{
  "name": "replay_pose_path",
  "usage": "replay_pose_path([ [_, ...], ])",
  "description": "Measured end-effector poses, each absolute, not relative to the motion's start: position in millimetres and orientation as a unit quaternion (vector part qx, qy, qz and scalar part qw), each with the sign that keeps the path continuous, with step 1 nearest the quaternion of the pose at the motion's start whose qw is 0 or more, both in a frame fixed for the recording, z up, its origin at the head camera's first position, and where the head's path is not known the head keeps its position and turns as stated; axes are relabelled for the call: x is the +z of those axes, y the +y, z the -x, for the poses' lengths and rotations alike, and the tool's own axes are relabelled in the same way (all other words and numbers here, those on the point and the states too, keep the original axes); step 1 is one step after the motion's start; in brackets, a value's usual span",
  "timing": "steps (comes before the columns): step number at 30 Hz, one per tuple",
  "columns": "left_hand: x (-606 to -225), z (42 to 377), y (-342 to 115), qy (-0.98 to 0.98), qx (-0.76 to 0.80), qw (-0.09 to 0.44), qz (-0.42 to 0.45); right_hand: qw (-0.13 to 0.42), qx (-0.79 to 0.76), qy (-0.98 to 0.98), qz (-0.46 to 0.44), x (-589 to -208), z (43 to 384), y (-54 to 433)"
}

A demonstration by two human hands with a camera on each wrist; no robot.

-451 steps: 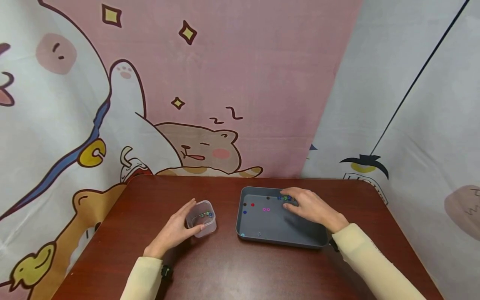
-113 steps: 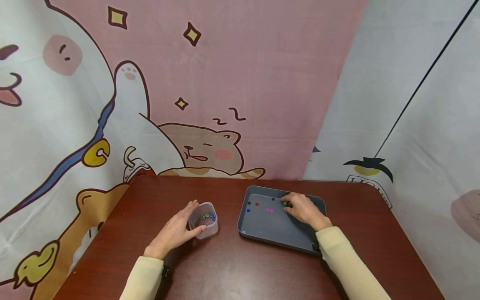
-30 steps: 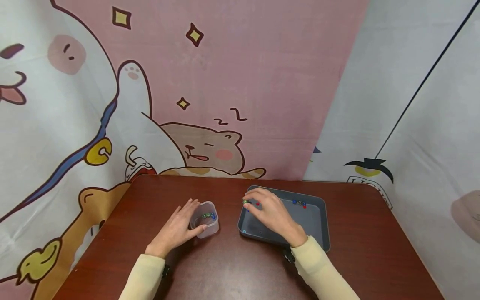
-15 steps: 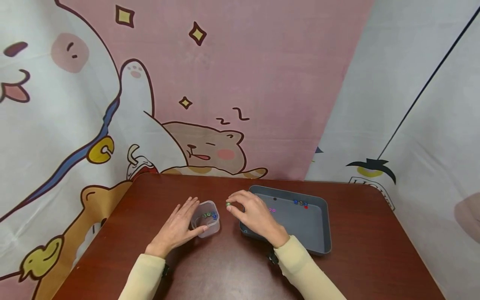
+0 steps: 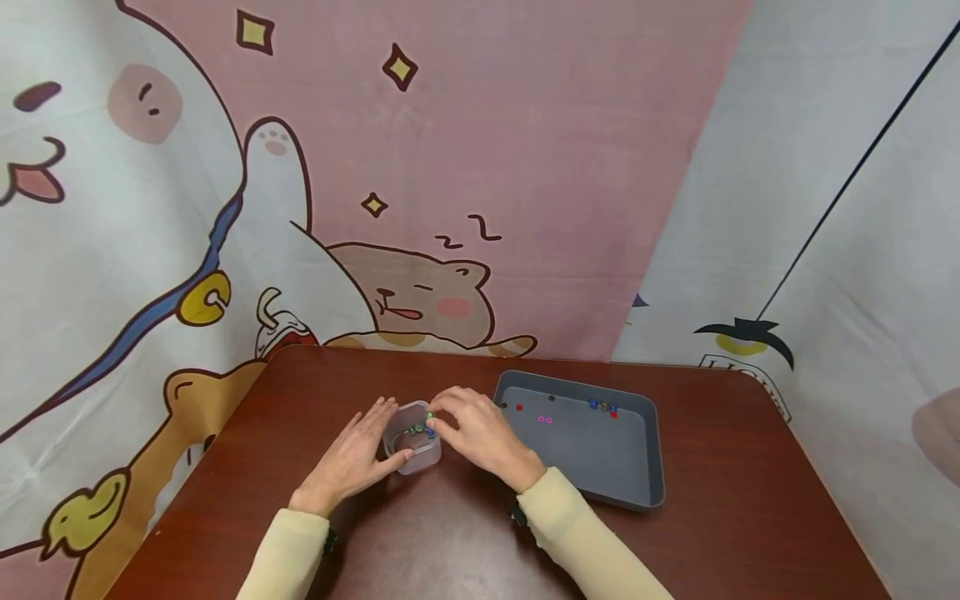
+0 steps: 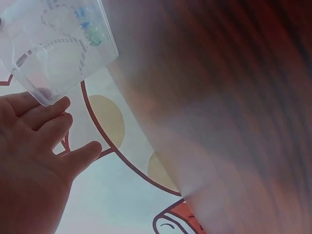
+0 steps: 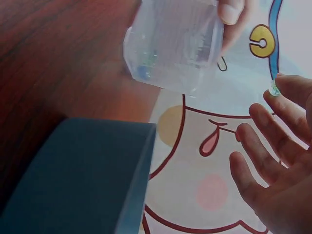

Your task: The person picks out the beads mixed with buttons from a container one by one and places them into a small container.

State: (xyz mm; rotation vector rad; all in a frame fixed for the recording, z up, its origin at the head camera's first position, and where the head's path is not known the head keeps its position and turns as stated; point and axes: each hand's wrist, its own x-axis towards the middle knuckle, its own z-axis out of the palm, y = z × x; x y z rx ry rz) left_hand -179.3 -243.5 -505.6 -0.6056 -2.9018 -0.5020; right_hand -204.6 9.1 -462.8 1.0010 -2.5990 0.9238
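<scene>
My left hand [image 5: 350, 458] is at a clear plastic box [image 5: 422, 459], its straight fingers along the left and far side and its thumb at the near side. Several green and blue marbles [image 5: 419, 428] lie in the box. Over the box's right rim, my right hand [image 5: 480, 433] pinches a small glassy green marble [image 7: 274, 88] between thumb and index finger. The other fingers of that hand are spread in the right wrist view. The left wrist view shows fingertips [image 6: 61, 104] right at a corner of the box.
A grey tray [image 5: 600, 467] stands on the brown table [image 5: 720, 500], right of the box. In it are blue and grey marbles [image 5: 604, 406], red pieces [image 5: 519, 407], dark pieces [image 5: 552, 398] and pink rings [image 5: 545, 420]. A printed cloth [image 5: 555, 167] hangs behind.
My right hand has carried the green marble left from the tray to the box. Compared with the oldest frame, fewer green marbles lie in the tray. My left hand stays at the box.
</scene>
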Motion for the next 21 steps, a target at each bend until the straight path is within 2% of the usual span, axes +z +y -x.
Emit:
replay_pose_path([
  [21, -503.9, 179.2, -241.7, -0.96, -0.199, 0.05, 0.192, 0.089, 0.272, -0.895, -0.343, -489.2, 214.1, 0.1],
])
